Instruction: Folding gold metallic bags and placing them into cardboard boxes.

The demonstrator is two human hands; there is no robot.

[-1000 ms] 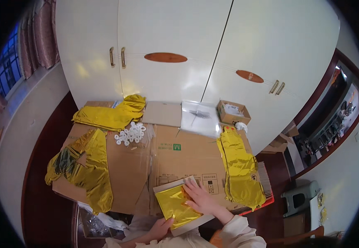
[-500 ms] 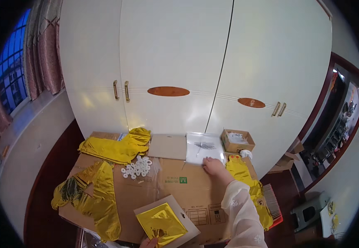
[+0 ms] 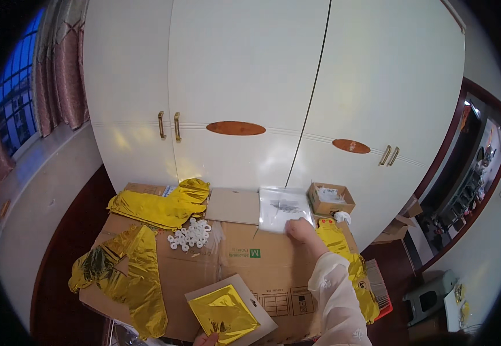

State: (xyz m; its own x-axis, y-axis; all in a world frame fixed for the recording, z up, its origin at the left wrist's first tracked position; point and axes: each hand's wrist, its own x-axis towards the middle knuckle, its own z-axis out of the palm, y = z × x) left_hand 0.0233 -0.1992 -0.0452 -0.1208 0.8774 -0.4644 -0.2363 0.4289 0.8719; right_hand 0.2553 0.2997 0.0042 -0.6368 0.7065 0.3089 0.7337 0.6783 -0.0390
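My left hand (image 3: 207, 339), partly cut off by the lower edge, grips the near side of a grey card (image 3: 265, 318) with a folded gold foil piece (image 3: 227, 311) lying on it. The foil has a crumpled, darker patch near my fingers. Farther off, my right hand (image 3: 300, 229) has its fingers curled at the near right corner of a stack of clear plastic bags (image 3: 279, 216); its fingertips are partly hidden. Left of the bags lies a pile of grey cards (image 3: 233, 206).
White rings (image 3: 190, 235) lie heaped on the cardboard (image 3: 193, 277). Gold foil shapes rest at the back left (image 3: 158, 207), front left (image 3: 141, 277) and right (image 3: 342, 248). A small open box (image 3: 332, 203) stands at the back right, before a white wardrobe (image 3: 244, 69).
My right hand's fingers have gone from spread on the bags to curled at their corner. My left hand and the card have shifted slightly left.
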